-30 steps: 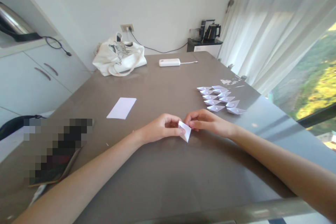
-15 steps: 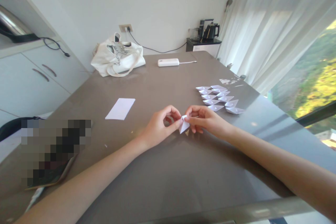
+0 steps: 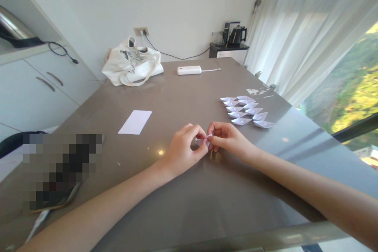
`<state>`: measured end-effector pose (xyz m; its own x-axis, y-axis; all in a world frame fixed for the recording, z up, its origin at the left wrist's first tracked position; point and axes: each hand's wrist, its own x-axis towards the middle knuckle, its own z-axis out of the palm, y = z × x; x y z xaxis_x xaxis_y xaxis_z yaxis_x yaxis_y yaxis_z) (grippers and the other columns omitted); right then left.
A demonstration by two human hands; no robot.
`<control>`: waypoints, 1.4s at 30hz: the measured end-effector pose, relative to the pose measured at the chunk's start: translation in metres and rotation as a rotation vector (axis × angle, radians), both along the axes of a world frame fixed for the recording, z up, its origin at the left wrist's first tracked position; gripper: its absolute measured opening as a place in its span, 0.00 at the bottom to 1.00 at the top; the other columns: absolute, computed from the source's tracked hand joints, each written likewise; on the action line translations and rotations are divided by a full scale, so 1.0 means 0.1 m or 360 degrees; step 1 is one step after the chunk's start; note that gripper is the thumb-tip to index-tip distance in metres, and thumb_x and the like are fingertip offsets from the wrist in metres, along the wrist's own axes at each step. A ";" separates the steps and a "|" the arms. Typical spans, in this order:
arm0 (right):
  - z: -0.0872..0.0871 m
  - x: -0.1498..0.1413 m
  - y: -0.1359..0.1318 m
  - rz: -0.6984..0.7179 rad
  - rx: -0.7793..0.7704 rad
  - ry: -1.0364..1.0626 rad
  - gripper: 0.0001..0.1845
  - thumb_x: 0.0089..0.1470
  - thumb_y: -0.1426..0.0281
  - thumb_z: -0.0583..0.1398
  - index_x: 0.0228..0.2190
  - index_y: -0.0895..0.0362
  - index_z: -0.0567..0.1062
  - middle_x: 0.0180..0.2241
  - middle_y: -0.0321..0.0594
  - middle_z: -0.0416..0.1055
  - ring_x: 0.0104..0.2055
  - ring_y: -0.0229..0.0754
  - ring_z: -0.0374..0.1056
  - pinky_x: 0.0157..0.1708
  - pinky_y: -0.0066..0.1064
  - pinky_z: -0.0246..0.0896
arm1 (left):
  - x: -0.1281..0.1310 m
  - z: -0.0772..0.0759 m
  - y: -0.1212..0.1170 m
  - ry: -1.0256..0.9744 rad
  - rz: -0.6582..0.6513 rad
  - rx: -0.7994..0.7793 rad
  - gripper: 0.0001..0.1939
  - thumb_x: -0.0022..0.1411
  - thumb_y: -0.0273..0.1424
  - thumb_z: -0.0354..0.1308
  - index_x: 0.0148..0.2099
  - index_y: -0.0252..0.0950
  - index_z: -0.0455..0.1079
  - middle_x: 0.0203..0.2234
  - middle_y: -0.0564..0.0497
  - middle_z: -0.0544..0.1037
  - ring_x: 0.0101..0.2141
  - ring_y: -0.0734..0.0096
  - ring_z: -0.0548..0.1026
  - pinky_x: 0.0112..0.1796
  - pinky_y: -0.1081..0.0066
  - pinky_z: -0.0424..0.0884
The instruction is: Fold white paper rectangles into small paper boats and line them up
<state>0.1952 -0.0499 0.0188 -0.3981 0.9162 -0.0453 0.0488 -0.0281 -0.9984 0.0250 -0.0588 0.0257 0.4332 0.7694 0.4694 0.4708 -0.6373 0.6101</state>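
Observation:
Between my two hands is a small folded piece of white paper (image 3: 199,141), mostly covered by the fingers. My left hand (image 3: 188,145) is closed in a pinch on its left side. From the right, the thumb and fingers of my right hand (image 3: 226,136) pinch the same paper. Beyond my right hand, several white paper boats (image 3: 239,121) stand in two slanting rows. A flat stack of white paper (image 3: 135,122) lies on the table to the left of my left hand.
On the grey-brown table (image 3: 183,94) a white bag (image 3: 132,65) and a white power bank (image 3: 189,70) with a short cable sit at the back. Paper scraps (image 3: 255,91) lie by the right edge. A blurred-out device (image 3: 62,177) is at the left.
The folded paper has been turned and now shows less between the fingers. My left hand has rolled over and moved slightly right and down; my right hand has shifted slightly.

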 end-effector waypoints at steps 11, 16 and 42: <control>-0.03 0.10 0.09 0.0024 -0.0005 0.0157 0.14 0.42 0.64 0.68 0.27 0.60 0.73 0.24 0.35 0.73 0.26 0.33 0.68 0.28 0.25 0.63 | -0.06 -0.08 0.22 -0.0606 -0.0295 -0.1023 0.12 0.57 0.38 0.59 0.35 0.32 0.72 0.30 0.48 0.78 0.32 0.70 0.75 0.35 0.71 0.68; 0.01 0.11 0.10 0.0071 -0.0009 0.0192 0.14 0.47 0.60 0.65 0.29 0.59 0.74 0.26 0.37 0.75 0.29 0.35 0.71 0.32 0.26 0.66 | -0.09 -0.06 0.21 -0.0589 -0.0249 -0.1062 0.13 0.56 0.38 0.60 0.32 0.32 0.69 0.26 0.52 0.75 0.28 0.73 0.73 0.31 0.74 0.66; 0.01 0.16 0.10 -0.0036 0.0640 -0.0378 0.17 0.50 0.57 0.62 0.33 0.59 0.76 0.42 0.46 0.69 0.32 0.37 0.70 0.31 0.28 0.68 | -0.11 -0.05 0.23 -0.0578 -0.0225 -0.0688 0.08 0.58 0.34 0.59 0.33 0.33 0.72 0.29 0.50 0.74 0.34 0.72 0.74 0.40 0.72 0.70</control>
<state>0.2115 -0.0401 0.0203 -0.3993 0.8881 0.2277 0.2810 0.3549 -0.8917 0.0138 -0.0355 0.0208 0.4156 0.8706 0.2633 0.1113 -0.3360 0.9353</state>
